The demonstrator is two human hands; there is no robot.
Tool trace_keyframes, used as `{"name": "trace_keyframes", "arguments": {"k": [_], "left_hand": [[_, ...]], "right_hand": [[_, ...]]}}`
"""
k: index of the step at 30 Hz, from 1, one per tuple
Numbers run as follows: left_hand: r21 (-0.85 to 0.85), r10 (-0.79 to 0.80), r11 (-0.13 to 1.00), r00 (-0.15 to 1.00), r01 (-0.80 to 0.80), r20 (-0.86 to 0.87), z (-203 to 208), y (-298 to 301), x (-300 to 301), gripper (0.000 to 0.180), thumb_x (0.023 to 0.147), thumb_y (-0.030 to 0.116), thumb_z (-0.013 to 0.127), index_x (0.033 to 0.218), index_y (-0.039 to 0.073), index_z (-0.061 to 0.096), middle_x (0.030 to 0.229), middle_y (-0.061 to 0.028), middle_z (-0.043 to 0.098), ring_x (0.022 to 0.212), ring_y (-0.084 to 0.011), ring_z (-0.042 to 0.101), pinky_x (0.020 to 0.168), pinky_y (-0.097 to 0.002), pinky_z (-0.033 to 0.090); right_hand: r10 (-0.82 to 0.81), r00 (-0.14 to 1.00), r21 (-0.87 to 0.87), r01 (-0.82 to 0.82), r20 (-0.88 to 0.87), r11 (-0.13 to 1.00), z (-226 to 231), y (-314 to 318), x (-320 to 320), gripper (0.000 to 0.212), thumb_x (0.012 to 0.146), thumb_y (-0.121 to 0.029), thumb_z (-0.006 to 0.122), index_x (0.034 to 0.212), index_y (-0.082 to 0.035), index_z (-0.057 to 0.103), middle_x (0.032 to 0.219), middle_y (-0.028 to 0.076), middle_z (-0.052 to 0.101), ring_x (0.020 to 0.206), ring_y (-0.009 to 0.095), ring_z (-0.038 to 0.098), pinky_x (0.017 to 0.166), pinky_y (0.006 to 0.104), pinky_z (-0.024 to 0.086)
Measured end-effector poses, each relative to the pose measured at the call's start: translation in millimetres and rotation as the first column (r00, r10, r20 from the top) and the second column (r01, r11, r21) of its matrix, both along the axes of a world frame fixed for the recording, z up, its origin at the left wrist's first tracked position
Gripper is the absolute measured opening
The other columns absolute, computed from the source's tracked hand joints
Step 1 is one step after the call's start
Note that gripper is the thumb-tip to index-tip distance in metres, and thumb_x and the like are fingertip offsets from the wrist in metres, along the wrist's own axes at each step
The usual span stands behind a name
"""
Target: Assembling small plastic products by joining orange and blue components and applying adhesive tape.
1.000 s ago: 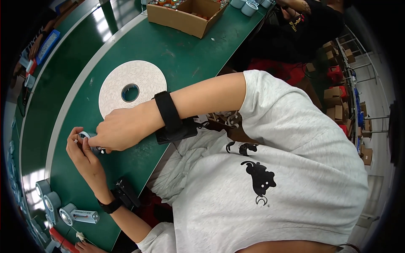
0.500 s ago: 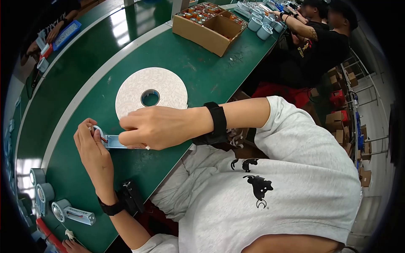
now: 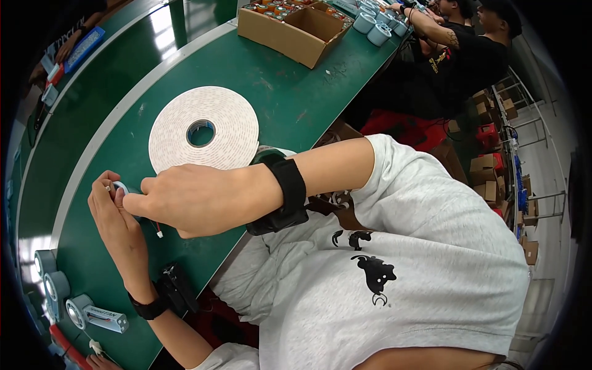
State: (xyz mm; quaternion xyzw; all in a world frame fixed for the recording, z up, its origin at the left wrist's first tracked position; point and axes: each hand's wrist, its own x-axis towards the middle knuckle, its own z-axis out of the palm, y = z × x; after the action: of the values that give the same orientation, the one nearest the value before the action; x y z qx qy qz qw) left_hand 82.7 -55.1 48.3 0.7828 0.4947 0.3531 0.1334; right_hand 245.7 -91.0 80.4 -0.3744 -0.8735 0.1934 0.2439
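My left hand (image 3: 117, 213) is closed round a pale blue fan housing (image 3: 121, 186), mostly covered by the fingers. My right hand (image 3: 200, 200) reaches across from the right, its fingers curled and their tips against the housing beside my left thumb. What those fingertips grip is hidden. Below the right hand dangles a thin red and dark wire with a small white connector (image 3: 160, 234). Just beyond the right hand, a big roll of white double-sided tape (image 3: 172, 126) lies flat on the green table (image 3: 277, 86).
Finished-looking pale blue handheld fans (image 3: 92, 313) lie at the lower left. A cardboard box (image 3: 283, 40) of orange-topped cylindrical parts stands at the far side, with pale blue cups (image 3: 378, 35) beside it. Co-workers (image 3: 468, 68) sit at the far right; another person's hand (image 3: 102, 362) shows lower left.
My right hand has moved left, up to the housing in my left hand. The housing's pale blue handle is now hidden, and the wire with its white connector has come into sight.
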Motion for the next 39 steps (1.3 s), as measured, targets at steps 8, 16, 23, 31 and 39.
{"name": "trace_keyframes", "arguments": {"k": [8,16,23,31,39], "left_hand": [[0.058,-0.057,0.997,0.998,0.054,0.035,-4,2,-5,0.012,0.089,0.004,0.036,0.097,-0.001,0.043,0.104,-0.0117,0.049,0.089,-0.0244,0.045,0.078,-0.0309,0.038],[0.001,-0.04,0.999,0.996,0.04,0.079,-1,-1,-5,0.011,0.09,0.005,0.036,0.097,-0.002,0.042,0.105,-0.012,0.048,0.085,-0.0206,0.047,0.074,-0.0295,0.04],[-0.259,-0.093,0.944,0.918,0.205,0.386,1,3,-22,0.018,0.089,0.012,0.042,0.103,0.0,0.044,0.115,-0.009,0.046,0.096,-0.0184,0.045,0.082,-0.0296,0.038],[-0.24,-0.195,0.942,0.966,0.233,0.17,12,-5,-15,0.05,0.071,0.018,0.065,0.117,0.007,0.048,0.119,-0.0084,0.042,0.107,-0.0216,0.042,0.089,-0.0316,0.035],[-0.432,-0.151,0.901,0.96,0.036,-0.235,33,21,-12,0.052,0.06,0.01,0.067,0.11,0.013,0.054,0.103,-0.0066,0.044,0.094,-0.0242,0.043,0.078,-0.0325,0.038]], "right_hand": [[0.208,0.959,-0.252,-0.156,0.195,0.955,10,38,-1,0.025,0.07,-0.002,0.055,0.095,-0.005,0.052,0.072,0.015,0.06,0.068,0.033,0.06,0.057,0.041,0.047],[0.289,0.921,-0.241,-0.227,0.263,0.944,10,44,1,0.021,0.072,-0.004,0.053,0.093,-0.008,0.054,0.073,0.014,0.06,0.07,0.032,0.06,0.058,0.0413,0.046],[0.178,0.97,-0.276,-0.129,0.163,0.953,1,40,1,0.025,0.069,-0.004,0.055,0.094,-0.007,0.054,0.076,0.015,0.061,0.073,0.033,0.06,0.059,0.0413,0.046],[-0.125,0.992,-0.346,0.129,0.033,0.929,-20,36,2,0.019,0.066,-0.014,0.06,0.081,-0.003,0.063,0.076,0.017,0.062,0.072,0.034,0.06,0.06,0.0397,0.047],[0.014,0.988,-0.42,0.052,0.153,0.906,-5,43,-6,0.021,0.061,-0.02,0.063,0.071,-0.002,0.065,0.067,0.016,0.061,0.064,0.032,0.06,0.056,0.0385,0.047]]}}
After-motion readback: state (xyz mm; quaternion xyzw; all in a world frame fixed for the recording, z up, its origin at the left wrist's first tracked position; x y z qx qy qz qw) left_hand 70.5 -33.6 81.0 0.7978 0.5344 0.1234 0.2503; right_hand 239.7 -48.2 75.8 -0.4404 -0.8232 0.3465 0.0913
